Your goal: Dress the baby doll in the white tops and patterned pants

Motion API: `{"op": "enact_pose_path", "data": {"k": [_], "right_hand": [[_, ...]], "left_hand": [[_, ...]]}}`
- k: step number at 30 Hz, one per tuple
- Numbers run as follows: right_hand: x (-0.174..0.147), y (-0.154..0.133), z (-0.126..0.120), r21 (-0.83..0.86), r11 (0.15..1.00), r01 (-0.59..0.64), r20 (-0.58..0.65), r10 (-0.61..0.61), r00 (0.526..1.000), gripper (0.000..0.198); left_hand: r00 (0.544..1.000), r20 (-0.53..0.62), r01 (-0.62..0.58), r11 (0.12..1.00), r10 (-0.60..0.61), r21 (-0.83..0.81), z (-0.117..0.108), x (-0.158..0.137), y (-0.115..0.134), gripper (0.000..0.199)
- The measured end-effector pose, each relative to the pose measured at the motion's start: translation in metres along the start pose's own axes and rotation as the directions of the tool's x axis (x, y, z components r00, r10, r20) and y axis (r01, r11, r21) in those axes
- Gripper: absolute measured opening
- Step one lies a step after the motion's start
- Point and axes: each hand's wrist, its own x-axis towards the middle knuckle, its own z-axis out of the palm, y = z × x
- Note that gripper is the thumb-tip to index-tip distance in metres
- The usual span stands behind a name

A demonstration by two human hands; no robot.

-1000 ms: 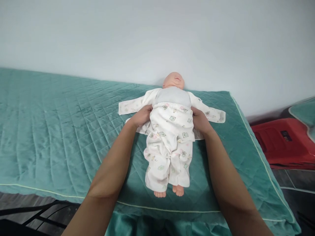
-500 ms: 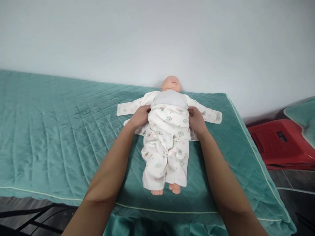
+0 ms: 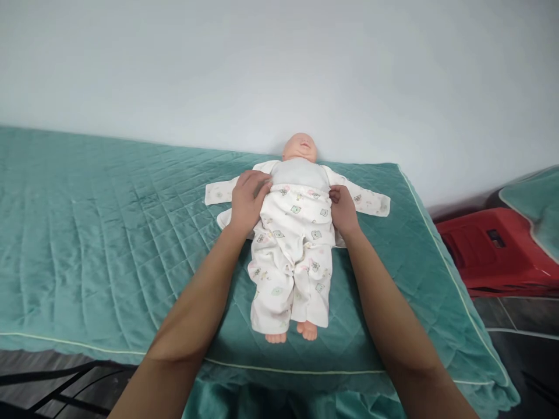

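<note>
A baby doll (image 3: pixel 299 146) lies on its back, head toward the wall, feet toward me. White printed pants (image 3: pixel 297 233) cover its legs up to the waist, and bare toes show below the cuffs. A white printed top (image 3: pixel 369 201) lies spread open under it, sleeves out to both sides, over a pale grey torso (image 3: pixel 297 173). My left hand (image 3: pixel 248 201) is at the waistband's left end, its fingers extended over the doll's side and slightly blurred. At the opposite end, my right hand (image 3: pixel 343 208) has its fingers curled on the waistband edge of the pants.
The doll lies on a quilted green bedspread (image 3: pixel 109 244) with pale piping. A plain wall (image 3: pixel 279 70) rises behind it. At right, a red plastic chair or stool (image 3: pixel 493 250) stands beside the bed; black metal bars (image 3: pixel 65 384) show at lower left.
My left hand has come off its pinch at the waistband, lifting slightly with fingers spread upward. My right hand stays at its side of the waistband. The view has shifted slightly.
</note>
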Motion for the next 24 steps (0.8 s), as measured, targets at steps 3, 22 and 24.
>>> {"op": "enact_pose_path", "data": {"k": [3,22,24], "right_hand": [[-0.002,-0.006,-0.001,-0.050,0.999,0.019,-0.075,-0.023,0.997,0.023],[-0.015,-0.058,-0.008,-0.131,0.944,0.302,0.368,-0.236,0.899,0.037],[-0.013,-0.059,-0.008,-0.149,0.929,0.339,0.403,-0.256,0.879,0.040]], "left_hand": [[0.998,0.054,-0.019,0.993,0.025,-0.118,-0.001,0.001,0.005,0.017],[0.838,0.543,0.263,0.913,-0.056,-0.312,-0.013,0.014,0.016,0.019],[0.828,0.559,0.260,0.914,-0.044,-0.313,-0.012,0.014,0.015,0.021]]}}
